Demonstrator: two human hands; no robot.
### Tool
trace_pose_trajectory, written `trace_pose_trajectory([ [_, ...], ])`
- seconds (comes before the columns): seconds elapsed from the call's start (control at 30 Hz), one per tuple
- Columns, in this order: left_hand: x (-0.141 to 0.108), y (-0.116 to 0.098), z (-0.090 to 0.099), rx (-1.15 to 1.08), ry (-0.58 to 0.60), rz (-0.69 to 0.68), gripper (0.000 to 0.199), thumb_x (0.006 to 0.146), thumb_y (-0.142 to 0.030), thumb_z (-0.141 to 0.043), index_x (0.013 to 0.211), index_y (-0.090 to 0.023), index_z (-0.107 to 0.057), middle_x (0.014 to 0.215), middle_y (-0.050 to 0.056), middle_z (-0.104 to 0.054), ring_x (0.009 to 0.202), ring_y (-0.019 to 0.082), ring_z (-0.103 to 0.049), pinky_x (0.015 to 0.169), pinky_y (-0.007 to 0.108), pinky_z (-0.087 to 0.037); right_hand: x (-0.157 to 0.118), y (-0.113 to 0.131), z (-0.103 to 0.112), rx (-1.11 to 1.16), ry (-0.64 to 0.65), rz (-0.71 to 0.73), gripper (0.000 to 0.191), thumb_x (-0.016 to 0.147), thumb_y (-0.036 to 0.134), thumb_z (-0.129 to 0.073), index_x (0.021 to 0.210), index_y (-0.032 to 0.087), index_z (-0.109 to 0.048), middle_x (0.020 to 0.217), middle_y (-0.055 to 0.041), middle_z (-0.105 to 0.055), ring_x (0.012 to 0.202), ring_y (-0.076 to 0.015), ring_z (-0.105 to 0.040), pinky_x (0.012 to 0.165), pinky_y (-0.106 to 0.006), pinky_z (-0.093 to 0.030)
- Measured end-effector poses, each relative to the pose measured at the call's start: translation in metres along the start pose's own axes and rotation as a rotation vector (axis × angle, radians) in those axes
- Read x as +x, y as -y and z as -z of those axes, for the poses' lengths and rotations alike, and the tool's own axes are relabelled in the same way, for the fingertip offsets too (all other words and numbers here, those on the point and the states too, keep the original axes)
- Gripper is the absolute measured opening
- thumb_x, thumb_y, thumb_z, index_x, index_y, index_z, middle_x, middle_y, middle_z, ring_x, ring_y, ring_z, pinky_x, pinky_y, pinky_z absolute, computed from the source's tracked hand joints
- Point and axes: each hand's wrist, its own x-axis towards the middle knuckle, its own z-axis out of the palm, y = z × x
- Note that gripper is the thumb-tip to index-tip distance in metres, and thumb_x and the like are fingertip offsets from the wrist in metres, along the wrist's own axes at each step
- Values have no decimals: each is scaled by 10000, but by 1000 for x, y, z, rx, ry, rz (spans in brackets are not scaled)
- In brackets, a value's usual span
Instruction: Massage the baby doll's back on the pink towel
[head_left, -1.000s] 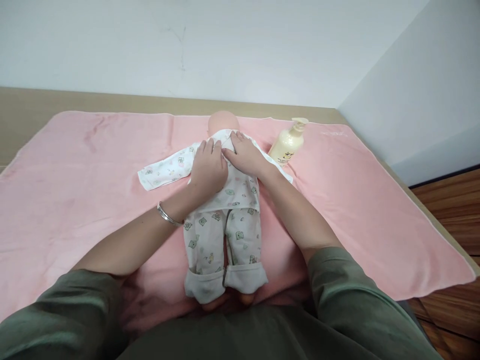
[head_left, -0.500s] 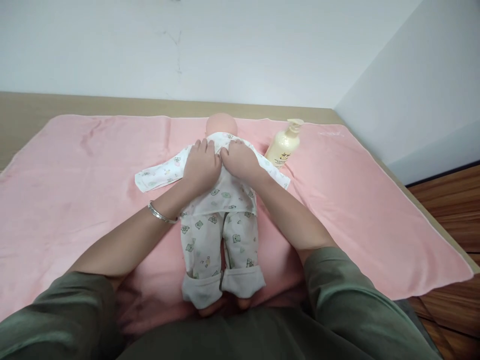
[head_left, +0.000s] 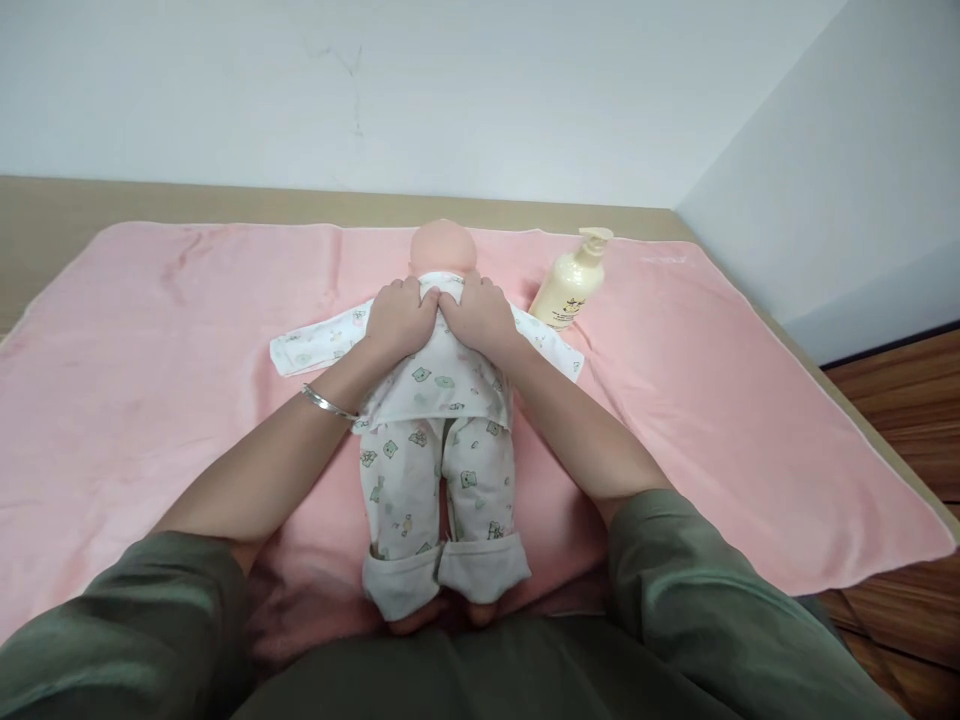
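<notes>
A bald baby doll (head_left: 442, 246) lies lengthwise in front of me, its face not visible. It wears a white printed top (head_left: 444, 385) and matching trousers (head_left: 401, 490) with turned-up cuffs. My left hand (head_left: 401, 318) rests on the doll's upper back by the left shoulder, a silver bangle (head_left: 328, 402) on that wrist. Opposite it, my right hand (head_left: 480, 318) presses on the right shoulder. Both thumbs point inward and almost meet below the neck, while the fingers reach forward over the shoulder line. The hands appear laid on the cloth rather than closed around anything.
A cream pump bottle (head_left: 571, 282) stands beyond the doll's right sleeve. Under everything spreads a pink blanket (head_left: 172, 350) on a wooden table (head_left: 225, 200). Walls rise behind and at the right, and dark wood panelling (head_left: 900, 400) shows at the lower right.
My left hand has slid slightly up toward the left shoulder. My right hand has shifted a little, its fingers now reaching farther forward. The view has tilted slightly.
</notes>
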Motion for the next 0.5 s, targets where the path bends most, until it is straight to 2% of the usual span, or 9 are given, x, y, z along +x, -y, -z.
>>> trace_pose_trajectory([
  [0.1, 3, 0, -10, -4, -87, 9, 455, 1033, -410, -323, 1081, -117, -667, 1125, 243, -728, 1087, 394, -678, 973, 514, -514, 6, -8, -16, 72, -98, -31, 505, 1049, 536, -456, 1251, 101, -612, 1192, -187, -724, 1148, -385, -680, 985, -506, -548],
  [0.23, 6, -1, -15, -85, -136, 6, 550, 1065, -446, -253, 873, -171, -689, 957, 160, -766, 938, 303, -697, 864, 395, -510, 11, -14, -27, 119, -141, -26, 517, 1082, 580, -359, 1087, 173, -679, 1019, -116, -763, 998, -319, -729, 867, -416, -567],
  [0.37, 1, -4, -15, -102, -176, 51, 630, 1079, -436, -197, 750, -176, -667, 830, 141, -738, 829, 268, -681, 807, 372, -467, 9, -15, -32, 62, -201, 2, 582, 1111, 547, -289, 1012, 167, -718, 939, -106, -772, 891, -263, -725, 791, -333, -511],
  [0.5, -8, -5, -18, -91, -235, 20, 654, 1086, -417, -174, 724, -180, -665, 809, 124, -729, 792, 239, -660, 762, 356, -427, 2, -15, -36, 7, -266, 57, 617, 1134, 480, -224, 961, 160, -723, 936, -100, -771, 875, -211, -699, 743, -274, -423],
])
